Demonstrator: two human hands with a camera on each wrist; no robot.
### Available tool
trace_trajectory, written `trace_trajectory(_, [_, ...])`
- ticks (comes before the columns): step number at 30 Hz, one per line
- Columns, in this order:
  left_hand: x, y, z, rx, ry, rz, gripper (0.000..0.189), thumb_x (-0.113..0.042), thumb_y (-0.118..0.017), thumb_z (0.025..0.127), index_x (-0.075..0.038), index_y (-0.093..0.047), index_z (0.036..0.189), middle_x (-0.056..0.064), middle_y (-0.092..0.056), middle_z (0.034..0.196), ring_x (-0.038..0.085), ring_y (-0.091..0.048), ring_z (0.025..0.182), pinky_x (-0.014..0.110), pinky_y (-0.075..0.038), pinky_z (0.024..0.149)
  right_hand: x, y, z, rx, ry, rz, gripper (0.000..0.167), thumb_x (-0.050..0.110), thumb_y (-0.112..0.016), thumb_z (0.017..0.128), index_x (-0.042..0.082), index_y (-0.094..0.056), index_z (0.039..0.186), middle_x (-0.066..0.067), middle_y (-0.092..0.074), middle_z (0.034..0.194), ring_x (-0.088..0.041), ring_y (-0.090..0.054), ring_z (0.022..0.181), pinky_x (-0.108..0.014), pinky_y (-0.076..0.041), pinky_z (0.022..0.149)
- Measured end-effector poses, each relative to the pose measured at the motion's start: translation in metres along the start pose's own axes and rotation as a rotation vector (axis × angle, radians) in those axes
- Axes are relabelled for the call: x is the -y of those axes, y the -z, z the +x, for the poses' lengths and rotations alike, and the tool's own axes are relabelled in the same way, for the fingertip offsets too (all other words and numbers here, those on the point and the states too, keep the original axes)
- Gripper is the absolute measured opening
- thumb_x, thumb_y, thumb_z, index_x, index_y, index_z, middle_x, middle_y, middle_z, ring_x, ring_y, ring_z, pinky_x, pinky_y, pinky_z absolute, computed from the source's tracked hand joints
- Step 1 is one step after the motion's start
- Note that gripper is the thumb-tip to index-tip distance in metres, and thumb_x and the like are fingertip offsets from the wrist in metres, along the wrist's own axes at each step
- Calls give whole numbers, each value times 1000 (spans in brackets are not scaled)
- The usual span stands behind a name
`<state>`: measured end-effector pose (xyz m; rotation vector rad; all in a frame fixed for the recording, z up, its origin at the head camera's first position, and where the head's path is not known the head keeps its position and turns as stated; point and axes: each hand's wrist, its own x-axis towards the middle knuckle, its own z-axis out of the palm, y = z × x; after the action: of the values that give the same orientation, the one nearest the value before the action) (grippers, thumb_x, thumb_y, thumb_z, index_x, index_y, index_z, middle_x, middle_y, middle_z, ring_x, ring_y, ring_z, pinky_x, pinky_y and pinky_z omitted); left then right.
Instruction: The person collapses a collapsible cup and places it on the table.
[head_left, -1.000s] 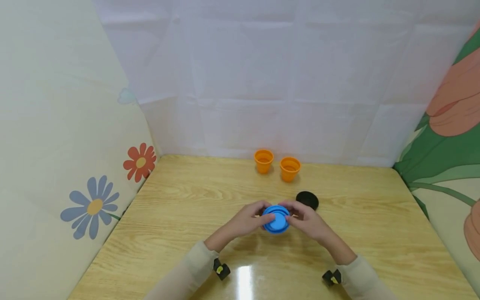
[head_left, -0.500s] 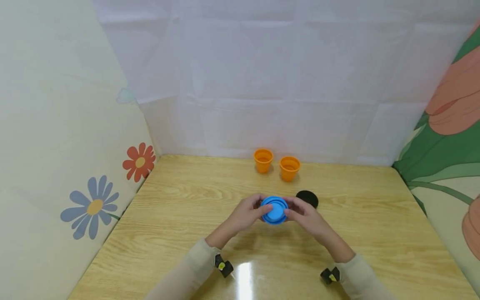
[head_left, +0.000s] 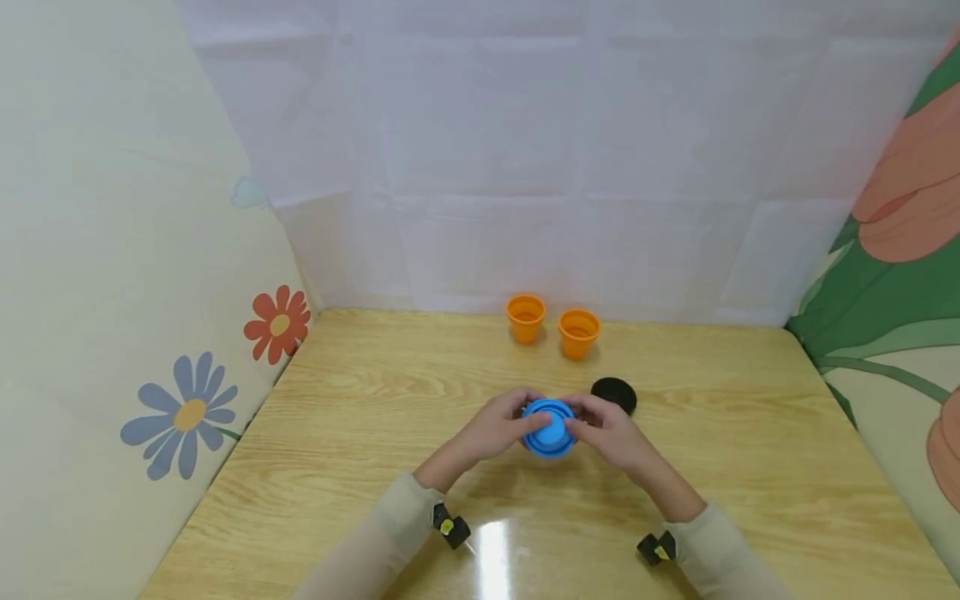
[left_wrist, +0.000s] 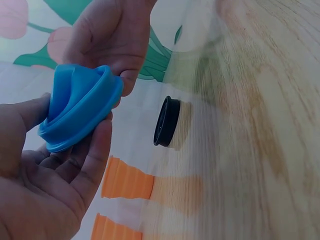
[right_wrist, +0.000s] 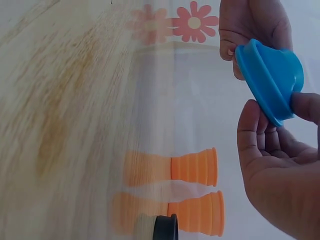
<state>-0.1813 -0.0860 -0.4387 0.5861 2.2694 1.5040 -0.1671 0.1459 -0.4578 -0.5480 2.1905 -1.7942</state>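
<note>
Both hands hold a blue collapsible cup [head_left: 553,433] above the table, its round base turned toward the head camera. My left hand [head_left: 495,427] grips the cup's left side, thumb on the base and fingers behind the rim. On the other side my right hand [head_left: 611,429] pinches it the same way. The left wrist view shows the blue cup [left_wrist: 82,107] partly folded, its wall bent and slanted. In the right wrist view the cup [right_wrist: 270,75] bulges out on the thumb side, with the right fingers [right_wrist: 255,131] under its rim.
Two orange cups [head_left: 526,319] [head_left: 579,335] stand upright at the back of the wooden table [head_left: 360,400], near the white backdrop. A round black collapsed cup or lid [head_left: 615,395] lies just behind the right hand. Flower-printed cloths hang at both sides.
The blue cup has shifted slightly up and away, then a little back, in both hands. Its base looks a bit more tilted. The orange cups and the black piece stay in place.
</note>
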Motion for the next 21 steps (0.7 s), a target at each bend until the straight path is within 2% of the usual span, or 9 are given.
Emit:
trace_trajectory(4, [1, -1, 2, -60, -8, -94, 39, -32, -60, 104, -1, -55, 127, 14, -64, 117, 18, -66, 92, 36, -61, 75, 0, -1, 1, -13, -19, 79, 45, 24, -55, 106, -5, -50, 140, -21, -61, 123, -21, -65, 103, -40, -59, 91])
trace_trajectory(8, [1, 0, 0, -69, 3, -145, 36, -29, -60, 104, -1, -54, 125, 15, -62, 116, 17, -64, 93, 38, -61, 77, 1, 0, -1, 1, -20, 126, 47, 22, -54, 107, -9, -46, 142, -25, -59, 127, -20, -66, 103, -43, -58, 93])
trace_trajectory(14, [3, 4, -4, -30, 12, -125, 31, -26, -63, 102, 0, -58, 119, 12, -64, 105, 17, -63, 88, 52, -60, 82, 4, 1, -1, -11, -49, 108, 47, 26, -59, 104, -4, -51, 139, -20, -62, 123, -22, -65, 102, -42, -58, 92])
trace_trajectory(18, [5, 7, -6, 42, -5, -136, 37, -24, -63, 102, -2, -57, 131, 13, -64, 110, 19, -66, 89, 45, -62, 80, 4, 1, -1, -14, -44, 100, 44, 26, -60, 104, -3, -56, 136, -16, -65, 118, -21, -65, 99, -40, -58, 90])
trace_trajectory(21, [5, 9, -8, 80, -18, -135, 40, -24, -62, 103, -4, -55, 136, 14, -63, 114, 20, -67, 91, 41, -62, 79, 4, 1, -1, -4, -35, 107, 43, 25, -60, 104, -3, -56, 136, -17, -65, 120, -20, -65, 100, -38, -57, 90])
